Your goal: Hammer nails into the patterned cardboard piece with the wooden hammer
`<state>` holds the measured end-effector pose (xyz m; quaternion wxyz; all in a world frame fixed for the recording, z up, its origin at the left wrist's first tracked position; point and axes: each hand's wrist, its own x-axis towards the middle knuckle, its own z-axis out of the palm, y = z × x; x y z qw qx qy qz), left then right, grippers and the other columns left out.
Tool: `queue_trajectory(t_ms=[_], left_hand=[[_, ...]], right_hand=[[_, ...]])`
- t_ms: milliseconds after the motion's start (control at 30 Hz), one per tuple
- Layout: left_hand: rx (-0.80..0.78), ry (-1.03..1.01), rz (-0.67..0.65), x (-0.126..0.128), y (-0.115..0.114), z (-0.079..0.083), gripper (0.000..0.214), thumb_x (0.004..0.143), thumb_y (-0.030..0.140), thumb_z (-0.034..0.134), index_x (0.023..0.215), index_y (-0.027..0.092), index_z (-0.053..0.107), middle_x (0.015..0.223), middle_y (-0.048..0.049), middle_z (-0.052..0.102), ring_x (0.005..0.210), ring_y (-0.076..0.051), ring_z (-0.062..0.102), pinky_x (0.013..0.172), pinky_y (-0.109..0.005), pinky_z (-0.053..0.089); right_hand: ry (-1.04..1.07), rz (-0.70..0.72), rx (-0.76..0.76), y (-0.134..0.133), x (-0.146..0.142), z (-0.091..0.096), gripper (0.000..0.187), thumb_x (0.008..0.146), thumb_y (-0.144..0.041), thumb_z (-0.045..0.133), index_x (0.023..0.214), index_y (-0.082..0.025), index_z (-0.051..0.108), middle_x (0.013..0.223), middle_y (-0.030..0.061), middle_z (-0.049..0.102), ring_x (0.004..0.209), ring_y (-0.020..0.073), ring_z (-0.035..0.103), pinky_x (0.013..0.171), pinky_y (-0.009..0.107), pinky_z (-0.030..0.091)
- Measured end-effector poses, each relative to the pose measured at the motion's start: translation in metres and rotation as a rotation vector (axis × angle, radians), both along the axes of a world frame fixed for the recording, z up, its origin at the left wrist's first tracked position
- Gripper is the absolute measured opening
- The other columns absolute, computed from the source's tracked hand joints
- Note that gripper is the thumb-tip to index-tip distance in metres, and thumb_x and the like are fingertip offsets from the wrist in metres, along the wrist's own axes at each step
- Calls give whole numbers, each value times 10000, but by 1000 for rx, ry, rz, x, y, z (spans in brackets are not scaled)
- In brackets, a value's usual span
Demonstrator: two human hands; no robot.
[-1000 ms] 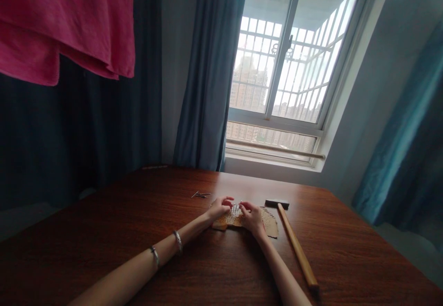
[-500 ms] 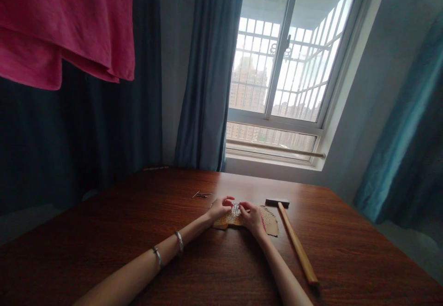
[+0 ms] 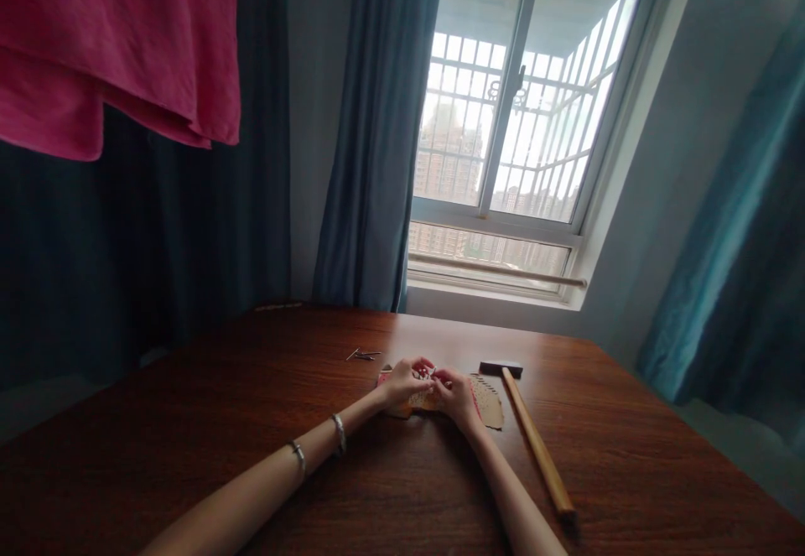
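My left hand (image 3: 407, 380) reaches over a tan, ragged-edged piece dotted with small marks (image 3: 490, 407), which looks like cardboard. Its thumb and fingers are drawn together close to my right hand's fingertips. On the right half of that piece, my right hand (image 3: 457, 394) is closed in a pinch. Whatever sits between the fingertips of either hand is too small and hidden to name. Thin shiny upright bits show between the hands, mostly covered by the fingers. Pinkish-red edging peeks out beside both hands. Two metal bangles (image 3: 340, 434) circle my left forearm.
A hammer (image 3: 538, 444) with a wooden handle lies right of my right hand, its dark head pointing away. Several loose nails (image 3: 363, 355) lie on the brown wooden table (image 3: 264, 405) beyond my left hand. A window (image 3: 503, 120) and curtains stand behind; pink cloth (image 3: 126, 44) hangs upper left.
My left hand has moved right and closed its fingers nearer to my right hand, covering more of the shiny upright bits. The view has shifted slightly. Hammer and nails lie as before.
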<state>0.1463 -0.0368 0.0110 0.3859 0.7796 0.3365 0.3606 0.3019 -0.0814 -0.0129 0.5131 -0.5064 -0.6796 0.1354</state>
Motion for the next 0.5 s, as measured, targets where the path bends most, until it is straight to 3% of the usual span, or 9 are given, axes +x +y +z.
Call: queue_trajectory(t_ms=[267, 500], left_hand=[[54, -20, -40, -2, 9, -1, 273, 680, 331, 629, 865, 137, 677, 825, -49, 677, 778, -163, 597, 698, -232, 440], [34, 1, 0, 0, 12, -5, 293, 687, 377, 627, 829, 129, 693, 794, -54, 686, 752, -163, 600, 671, -223, 436]], right_hand=[[-10, 11, 0, -3, -1, 3, 191, 768, -308, 535, 758, -201, 694, 734, 37, 652, 625, 153, 593, 593, 238, 452], [-48, -3, -2, 0, -1, -1, 224, 785, -325, 517, 742, -196, 696, 698, 29, 628, 596, 136, 570, 573, 223, 429]])
